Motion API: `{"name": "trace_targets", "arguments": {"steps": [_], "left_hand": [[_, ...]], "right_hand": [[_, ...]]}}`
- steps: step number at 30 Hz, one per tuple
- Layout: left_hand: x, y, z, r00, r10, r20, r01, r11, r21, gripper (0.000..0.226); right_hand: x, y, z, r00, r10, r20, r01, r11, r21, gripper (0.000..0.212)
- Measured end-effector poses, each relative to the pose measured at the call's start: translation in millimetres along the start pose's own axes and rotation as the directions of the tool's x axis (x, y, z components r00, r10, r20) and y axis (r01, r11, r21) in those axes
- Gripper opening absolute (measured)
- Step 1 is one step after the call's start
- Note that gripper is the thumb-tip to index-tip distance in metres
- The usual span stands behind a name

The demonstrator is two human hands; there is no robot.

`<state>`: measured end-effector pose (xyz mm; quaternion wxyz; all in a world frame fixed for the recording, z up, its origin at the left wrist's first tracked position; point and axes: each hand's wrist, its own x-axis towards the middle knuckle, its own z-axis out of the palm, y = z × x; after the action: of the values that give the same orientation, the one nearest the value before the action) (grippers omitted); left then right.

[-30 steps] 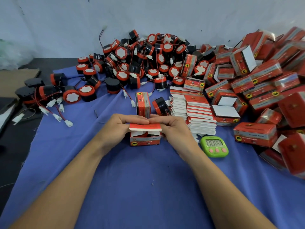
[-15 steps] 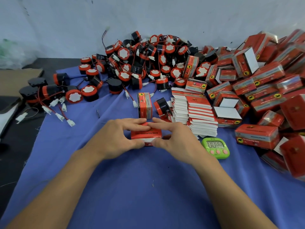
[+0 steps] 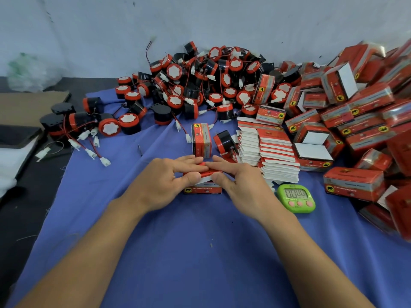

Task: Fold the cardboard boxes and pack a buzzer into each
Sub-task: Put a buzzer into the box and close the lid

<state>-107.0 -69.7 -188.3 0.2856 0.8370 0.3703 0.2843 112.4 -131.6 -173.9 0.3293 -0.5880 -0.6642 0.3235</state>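
Left hand [image 3: 163, 183] and right hand [image 3: 243, 185] now press flat-fingered on the box [image 3: 202, 190] lid, formerly raised.

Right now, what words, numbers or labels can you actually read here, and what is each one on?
"00 00": on the display of the green timer.
Front box: a printed line on its near side, too blurred to read.
Upright box: print too small and blurred to read.
Piled boxes: print too small and blurred to read.
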Motion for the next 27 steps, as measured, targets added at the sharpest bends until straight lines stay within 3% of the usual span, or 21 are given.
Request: {"name": "trace_targets", "arguments": {"steps": [3, 5, 11, 17, 21, 27], "left_hand": [[-3, 8, 5, 0.982, 0.17, -0.08, -0.149, 0.965, 0.217, 0.031], [-3, 12, 7, 0.969, 0.207, -0.135, -0.166, 0.951, 0.262, 0.031], [-3, 5, 6, 0.994, 0.014, -0.106, -0.015, 1.0, -0.012, 0.034], [2, 8, 3, 0.992, 0.003, -0.124, -0.005, 1.0, -0.015, 0.021], [1, 8, 5, 0.987, 0.017, -0.16, -0.016, 1.0, 0.006, 0.019], [-2, 3, 8, 0.991, -0.028, -0.129, 0.013, 0.993, -0.116, 0.021]], "right_hand": [[0, 2, 3, 1.0, -0.013, -0.016, 0.013, 1.0, -0.008, 0.037], [-1, 5, 4, 1.0, -0.025, 0.001, 0.025, 1.0, -0.006, 0.036], [0, 12, 6, 0.997, -0.056, -0.057, 0.056, 0.998, -0.016, 0.032], [2, 15, 11, 0.99, -0.064, -0.126, 0.058, 0.997, -0.052, 0.03], [1, 16, 12, 0.992, -0.056, -0.112, 0.053, 0.998, -0.029, 0.033], [-2, 17, 4, 0.996, -0.083, -0.023, 0.084, 0.996, 0.013, 0.033]]}}
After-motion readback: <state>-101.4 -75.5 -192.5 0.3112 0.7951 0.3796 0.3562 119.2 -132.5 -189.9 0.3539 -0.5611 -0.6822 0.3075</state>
